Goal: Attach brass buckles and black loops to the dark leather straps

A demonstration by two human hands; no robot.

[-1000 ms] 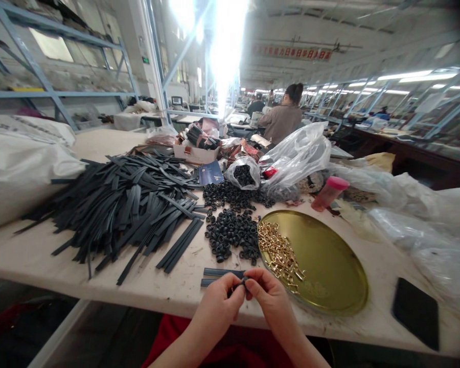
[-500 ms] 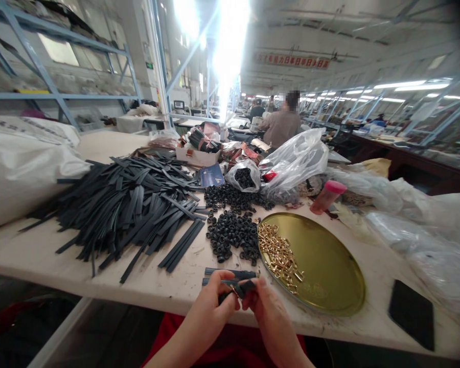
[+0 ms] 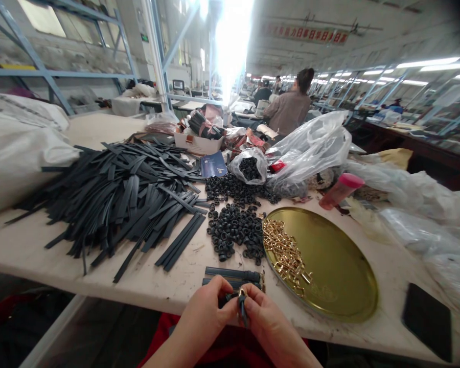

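My left hand (image 3: 209, 310) and my right hand (image 3: 263, 312) meet at the table's near edge. Between their closed fingertips is a black strap (image 3: 242, 307) with a small gold buckle (image 3: 241, 293) on it. The fingers hide much of the strap. Just beyond the hands, two finished-looking black straps (image 3: 230, 273) lie side by side, gold metal at their right ends. Past them is a pile of small black loops (image 3: 235, 232). Gold buckles (image 3: 285, 250) are heaped on the left part of a round gold tray (image 3: 341, 271).
Loose black straps (image 3: 126, 199) form a large heap at the left. A clear bag of loops (image 3: 250, 166), a pink-lidded jar (image 3: 341, 191) and plastic bags (image 3: 314, 148) stand behind. At the right lies a black phone-like slab (image 3: 427, 319). A person (image 3: 290, 110) sits farther back.
The strap's end between my fingers has turned from pointing right to hanging down toward me, and the buckle shows more. The view has shifted slightly, moving the scene up.
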